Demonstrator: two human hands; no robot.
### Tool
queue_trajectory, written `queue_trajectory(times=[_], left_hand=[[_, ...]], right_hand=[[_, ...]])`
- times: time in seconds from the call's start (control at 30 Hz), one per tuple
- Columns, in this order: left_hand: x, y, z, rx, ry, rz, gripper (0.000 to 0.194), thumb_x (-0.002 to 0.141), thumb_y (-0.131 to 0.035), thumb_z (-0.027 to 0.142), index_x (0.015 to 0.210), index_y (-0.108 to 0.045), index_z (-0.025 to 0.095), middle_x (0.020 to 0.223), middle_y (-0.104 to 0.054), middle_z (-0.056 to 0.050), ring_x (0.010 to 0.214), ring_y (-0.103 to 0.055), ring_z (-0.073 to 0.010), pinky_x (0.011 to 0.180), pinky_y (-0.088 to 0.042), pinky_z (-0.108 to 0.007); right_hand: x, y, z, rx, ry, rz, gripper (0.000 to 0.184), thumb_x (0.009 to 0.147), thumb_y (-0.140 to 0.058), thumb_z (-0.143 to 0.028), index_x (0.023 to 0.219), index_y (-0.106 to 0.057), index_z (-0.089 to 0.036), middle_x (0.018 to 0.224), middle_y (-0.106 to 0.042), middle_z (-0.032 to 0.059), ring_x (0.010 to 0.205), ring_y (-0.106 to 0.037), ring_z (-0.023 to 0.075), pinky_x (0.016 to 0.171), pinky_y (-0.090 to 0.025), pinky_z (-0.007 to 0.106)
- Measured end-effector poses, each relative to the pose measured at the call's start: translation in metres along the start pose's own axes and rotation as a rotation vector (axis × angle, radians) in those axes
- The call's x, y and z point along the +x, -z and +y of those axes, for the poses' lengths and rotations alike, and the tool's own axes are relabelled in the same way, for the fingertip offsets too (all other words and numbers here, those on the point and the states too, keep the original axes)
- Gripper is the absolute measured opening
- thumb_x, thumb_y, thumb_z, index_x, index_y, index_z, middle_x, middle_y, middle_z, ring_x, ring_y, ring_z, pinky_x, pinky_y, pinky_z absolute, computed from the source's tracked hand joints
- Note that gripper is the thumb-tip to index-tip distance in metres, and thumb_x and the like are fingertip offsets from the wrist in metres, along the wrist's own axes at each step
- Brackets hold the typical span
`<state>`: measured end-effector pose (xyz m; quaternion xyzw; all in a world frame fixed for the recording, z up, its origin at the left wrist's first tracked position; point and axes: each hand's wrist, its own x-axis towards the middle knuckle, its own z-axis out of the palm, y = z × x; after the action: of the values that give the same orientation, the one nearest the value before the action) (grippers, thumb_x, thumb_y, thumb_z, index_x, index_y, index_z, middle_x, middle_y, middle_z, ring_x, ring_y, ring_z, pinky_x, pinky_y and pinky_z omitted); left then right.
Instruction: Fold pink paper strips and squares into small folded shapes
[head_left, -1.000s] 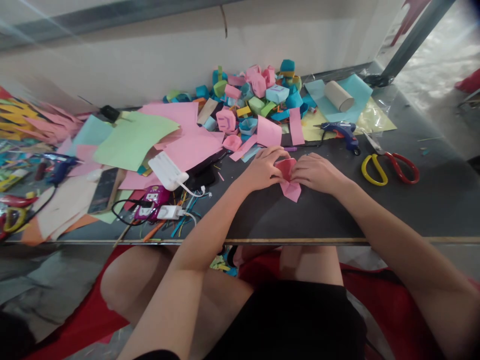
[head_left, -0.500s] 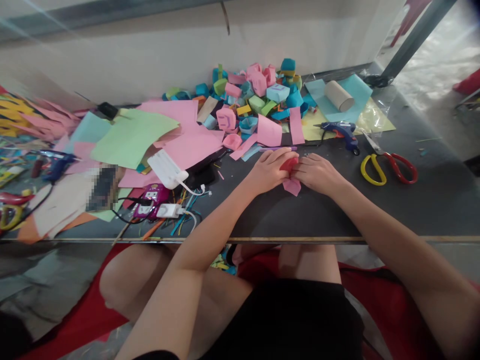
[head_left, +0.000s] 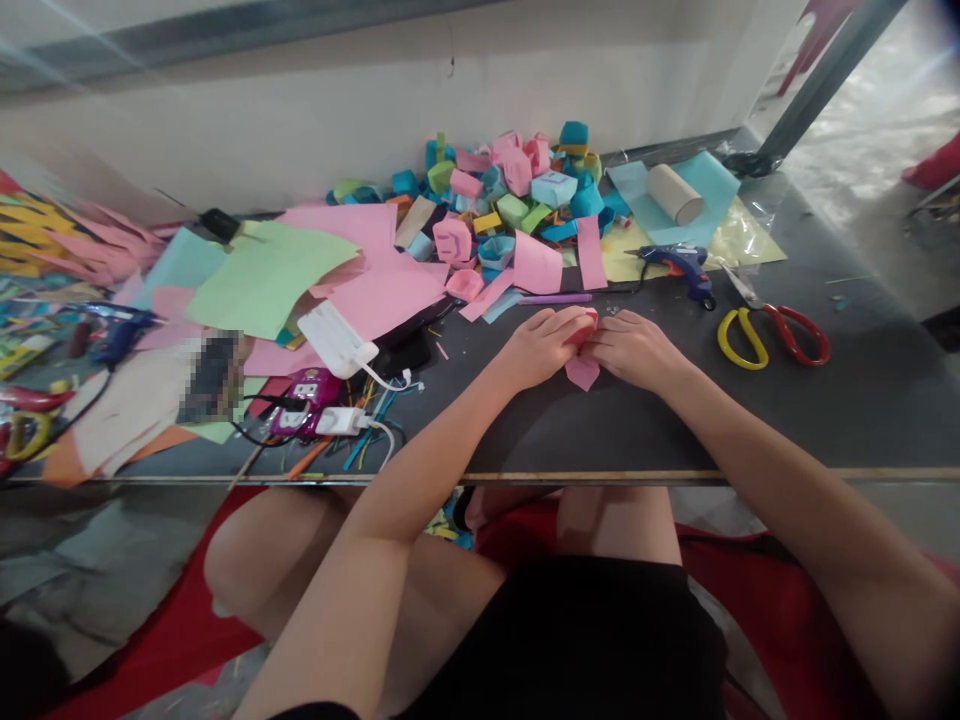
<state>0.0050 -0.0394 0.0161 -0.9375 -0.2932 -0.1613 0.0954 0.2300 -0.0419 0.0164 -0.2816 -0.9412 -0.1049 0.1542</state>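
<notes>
My left hand [head_left: 546,345] and my right hand [head_left: 628,345] meet over the dark table, both closed on a small pink and red folded paper piece [head_left: 583,371]. A pink flap sticks out below the fingers, and a red part shows between the hands; the rest is covered by them. Just beyond my hands lies a purple pen [head_left: 556,299]. Several folded paper boxes, among them a pink one [head_left: 465,285], are heaped behind it, with a curled pink paper strip [head_left: 538,262] at the front of the heap.
To the right lie a blue glue gun [head_left: 679,262], scissors [head_left: 776,325] with yellow and red handles, and a cardboard tube [head_left: 675,194] on blue paper. On the left are green paper [head_left: 277,270], a white power bank [head_left: 335,340], a purple power strip [head_left: 306,400] with cables, and paper scraps.
My left fingers have shifted slightly over the red part, covering it differently. Both hands keep their hold on the paper in the same place. The view has moved a little.
</notes>
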Motion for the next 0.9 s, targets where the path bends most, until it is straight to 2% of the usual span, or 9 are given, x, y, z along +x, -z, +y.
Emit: queue_trajectory(times=[0.17,0.3,0.43,0.6,0.7,0.8,0.9], left_hand=[[-0.004,-0.003,0.004,0.018,0.014,-0.003,0.035,0.103,-0.046,0.018,0.126,-0.073,0.017,0.143,-0.066,-0.012,0.141,-0.055,-0.0240,0.114,-0.045,-0.037],[-0.004,-0.007,0.012,0.068,0.060,0.036,0.039,0.104,-0.041,0.013,0.126,-0.073,0.015,0.140,-0.068,-0.012,0.138,-0.058,-0.0226,0.111,-0.048,-0.035],[-0.006,-0.007,0.023,0.116,0.088,0.024,0.042,0.102,-0.039,0.008,0.124,-0.074,0.012,0.144,-0.066,-0.013,0.138,-0.059,-0.0231,0.110,-0.049,-0.036],[-0.018,0.001,0.036,0.113,0.081,-0.123,0.037,0.102,-0.042,0.011,0.111,-0.078,0.013,0.152,-0.060,-0.012,0.143,-0.054,-0.0242,0.112,-0.048,-0.037],[-0.025,0.006,0.044,0.087,0.128,-0.173,0.039,0.103,-0.040,0.012,0.124,-0.072,0.016,0.158,-0.054,-0.010,0.150,-0.047,-0.0237,0.115,-0.046,-0.040],[-0.029,0.012,0.053,0.036,0.216,-0.163,0.041,0.105,-0.040,0.014,0.135,-0.067,0.020,0.157,-0.055,-0.009,0.156,-0.038,-0.0253,0.122,-0.040,-0.048],[-0.031,0.015,0.065,-0.013,0.400,-0.146,0.038,0.104,-0.046,0.022,0.135,-0.068,0.023,0.152,-0.059,-0.012,0.158,-0.031,-0.0354,0.124,-0.031,-0.066]], right_hand=[[-0.001,0.003,-0.009,-0.040,-0.069,-0.051,0.037,0.104,-0.045,-0.015,0.086,-0.077,-0.021,0.093,-0.079,0.0069,0.090,-0.062,0.0199,0.075,-0.039,0.034],[0.000,0.005,-0.019,-0.079,-0.148,-0.101,0.037,0.101,-0.047,-0.011,0.081,-0.077,-0.018,0.083,-0.076,0.0086,0.085,-0.062,0.0197,0.071,-0.038,0.034],[0.001,0.011,-0.035,-0.099,-0.277,-0.160,0.031,0.095,-0.051,-0.006,0.088,-0.080,-0.015,0.077,-0.076,0.0109,0.079,-0.065,0.0205,0.068,-0.040,0.033],[-0.004,0.018,-0.052,-0.091,-0.299,-0.275,0.030,0.099,-0.050,-0.015,0.100,-0.080,-0.011,0.092,-0.080,0.0142,0.087,-0.068,0.0241,0.066,-0.044,0.034],[-0.011,0.018,-0.054,-0.055,-0.277,-0.261,0.036,0.103,-0.047,-0.025,0.114,-0.077,-0.007,0.111,-0.080,0.0164,0.100,-0.068,0.0271,0.074,-0.048,0.036],[-0.019,0.017,-0.055,-0.028,-0.273,-0.218,0.044,0.105,-0.045,-0.034,0.128,-0.071,-0.006,0.125,-0.076,0.0172,0.106,-0.065,0.0284,0.081,-0.050,0.039],[-0.022,0.016,-0.056,-0.013,-0.274,-0.207,0.047,0.105,-0.046,-0.038,0.135,-0.066,-0.009,0.126,-0.076,0.0167,0.106,-0.063,0.0288,0.083,-0.048,0.040]])
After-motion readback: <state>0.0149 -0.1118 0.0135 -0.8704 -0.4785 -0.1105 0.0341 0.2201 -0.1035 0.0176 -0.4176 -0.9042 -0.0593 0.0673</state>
